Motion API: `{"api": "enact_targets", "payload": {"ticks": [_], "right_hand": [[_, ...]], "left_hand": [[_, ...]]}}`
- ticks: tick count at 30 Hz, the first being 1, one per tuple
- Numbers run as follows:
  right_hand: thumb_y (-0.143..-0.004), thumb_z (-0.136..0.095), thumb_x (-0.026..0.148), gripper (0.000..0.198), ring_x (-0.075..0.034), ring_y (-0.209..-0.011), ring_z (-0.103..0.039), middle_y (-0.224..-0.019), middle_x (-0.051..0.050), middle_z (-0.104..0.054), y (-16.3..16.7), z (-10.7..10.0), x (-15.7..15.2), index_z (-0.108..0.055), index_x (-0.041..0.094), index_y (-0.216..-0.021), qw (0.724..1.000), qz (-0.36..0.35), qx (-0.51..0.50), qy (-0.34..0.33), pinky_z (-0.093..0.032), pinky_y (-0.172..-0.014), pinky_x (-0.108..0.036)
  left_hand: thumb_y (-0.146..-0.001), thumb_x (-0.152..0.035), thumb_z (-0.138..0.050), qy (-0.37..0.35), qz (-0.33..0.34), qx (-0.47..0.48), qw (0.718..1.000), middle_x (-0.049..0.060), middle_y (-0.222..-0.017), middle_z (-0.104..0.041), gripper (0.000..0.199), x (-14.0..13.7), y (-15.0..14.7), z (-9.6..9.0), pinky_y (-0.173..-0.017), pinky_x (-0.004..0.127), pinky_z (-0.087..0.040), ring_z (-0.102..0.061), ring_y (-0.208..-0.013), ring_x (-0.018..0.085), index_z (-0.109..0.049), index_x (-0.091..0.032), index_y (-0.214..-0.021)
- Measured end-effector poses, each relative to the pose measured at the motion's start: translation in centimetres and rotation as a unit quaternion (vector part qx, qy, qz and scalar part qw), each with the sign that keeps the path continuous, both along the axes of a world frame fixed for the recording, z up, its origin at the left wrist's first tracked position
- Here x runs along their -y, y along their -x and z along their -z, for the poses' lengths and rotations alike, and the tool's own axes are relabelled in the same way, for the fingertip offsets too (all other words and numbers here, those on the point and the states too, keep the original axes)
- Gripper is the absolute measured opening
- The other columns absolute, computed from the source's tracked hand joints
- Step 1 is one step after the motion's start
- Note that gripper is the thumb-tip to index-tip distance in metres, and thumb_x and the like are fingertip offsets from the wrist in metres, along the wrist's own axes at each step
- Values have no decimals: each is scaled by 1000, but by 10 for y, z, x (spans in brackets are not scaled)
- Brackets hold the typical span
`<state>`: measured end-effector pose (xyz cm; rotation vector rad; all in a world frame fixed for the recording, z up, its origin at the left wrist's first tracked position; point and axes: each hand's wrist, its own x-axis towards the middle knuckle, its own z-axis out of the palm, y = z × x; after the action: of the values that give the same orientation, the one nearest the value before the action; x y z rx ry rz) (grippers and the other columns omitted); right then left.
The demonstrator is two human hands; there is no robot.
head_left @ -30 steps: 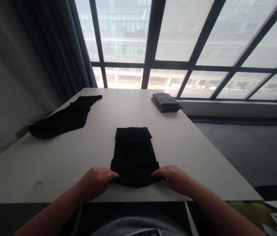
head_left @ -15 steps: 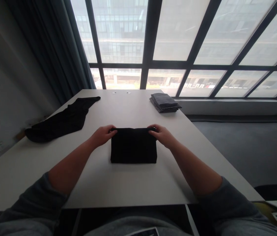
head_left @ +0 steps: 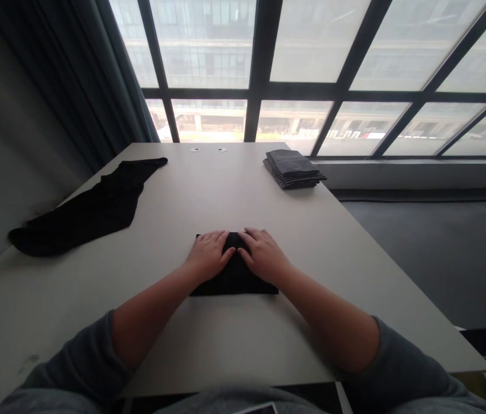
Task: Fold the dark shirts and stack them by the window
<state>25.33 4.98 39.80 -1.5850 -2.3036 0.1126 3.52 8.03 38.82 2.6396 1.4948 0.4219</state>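
Observation:
A folded black cloth (head_left: 235, 280) lies flat on the white table (head_left: 226, 339) in front of me, shaped as a neat rectangle. My left hand (head_left: 209, 254) rests palm down on its left half, fingers stretched toward the far edge. On the right half, my right hand (head_left: 264, 256) lies the same way, its fingers extended. The two thumbs nearly meet over the middle of the cloth. Much of the cloth's upper part is hidden beneath the hands.
At the left edge of the table a loose black cloth (head_left: 92, 215) lies spread out. A stack of folded dark grey cloths (head_left: 293, 169) with striped layers sits at the far right. Beyond are tall windows (head_left: 303, 57) and a dark curtain (head_left: 66, 75).
Both hands have let go of the cloth's far corners and moved inward, and now lie flat on top of it. The view has tilted slightly downward.

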Motion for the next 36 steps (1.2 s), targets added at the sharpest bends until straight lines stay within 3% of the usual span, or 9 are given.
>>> {"api": "enact_targets", "payload": {"ticks": [4,13,17,21,25,29,32,34,36], "right_hand": [[-107,-49,44,64,-33,-159,-32,-170,-16,-37,10,14,-1,-45,15,-163,996,7,28,88,-21,-132,-52],[-108,-47,45,65,-29,-162,-26,-171,-13,-35,2,21,-18,-41,17,-166,993,1,2,116,-16,-134,-49],[-108,-48,40,59,-30,-156,-36,-164,-16,-46,-5,24,-23,-46,15,-162,996,9,-20,89,-22,-131,-48],[-105,-57,36,49,-31,-137,-50,-140,-18,-62,-13,23,-29,-61,13,-148,999,27,-26,39,-36,-123,-45],[-98,-66,26,33,-27,-120,-57,-122,-12,-67,-13,20,-27,-70,18,-130,994,-69,-67,43,-45,-112,-42],[-92,-71,20,29,-26,-115,-60,-115,-10,-68,-13,17,-23,-72,20,-121,978,-158,-128,42,-49,-108,-44],[-88,-74,20,34,-25,-115,-63,-119,-9,-67,-20,13,-20,-71,22,-122,963,-148,-213,74,-50,-107,-44],[-87,-74,25,52,-24,-116,-66,-129,-9,-65,-26,11,-18,-63,25,-138,935,-115,-303,141,-54,-104,-43],[-89,-74,32,78,-24,-112,-70,-135,-9,-65,-32,8,-15,-40,31,-159,884,-102,-386,242,-59,-98,-42]], "left_hand": [[-105,-49,-49,33,-13,-13,999,11,-159,-55,58,-1,-7,10,-123,49,-38,-51,-146,30,-49,-22,-157],[-107,-51,-42,83,4,-28,996,11,-167,-45,64,-12,2,11,-130,51,-26,-42,-154,29,-39,-22,-164],[-107,-50,-43,78,5,-19,997,15,-165,-46,64,-10,3,13,-128,51,-27,-44,-152,32,-41,-18,-162],[-107,-49,-44,22,-8,-17,1000,16,-149,-62,53,-6,5,5,-120,51,-36,-56,-138,34,-55,-20,-151],[-110,-48,-39,21,16,-10,1000,16,-127,-72,46,-5,1,-3,-112,50,-42,-65,-121,32,-69,-19,-129],[-108,-40,-47,81,87,-12,993,12,-125,-72,33,-9,-4,-4,-105,40,-49,-67,-117,27,-70,-20,-122],[-107,-40,-50,95,98,1,991,8,-118,-73,28,-11,1,-7,-98,36,-52,-69,-110,25,-68,-21,-117],[-107,-41,-48,97,92,30,991,8,-114,-73,28,-10,6,-9,-94,36,-53,-69,-106,25,-67,-21,-113],[-108,-42,-45,91,70,77,990,10,-112,-72,30,-11,13,-11,-93,38,-53,-68,-104,26,-66,-21,-111]]}}
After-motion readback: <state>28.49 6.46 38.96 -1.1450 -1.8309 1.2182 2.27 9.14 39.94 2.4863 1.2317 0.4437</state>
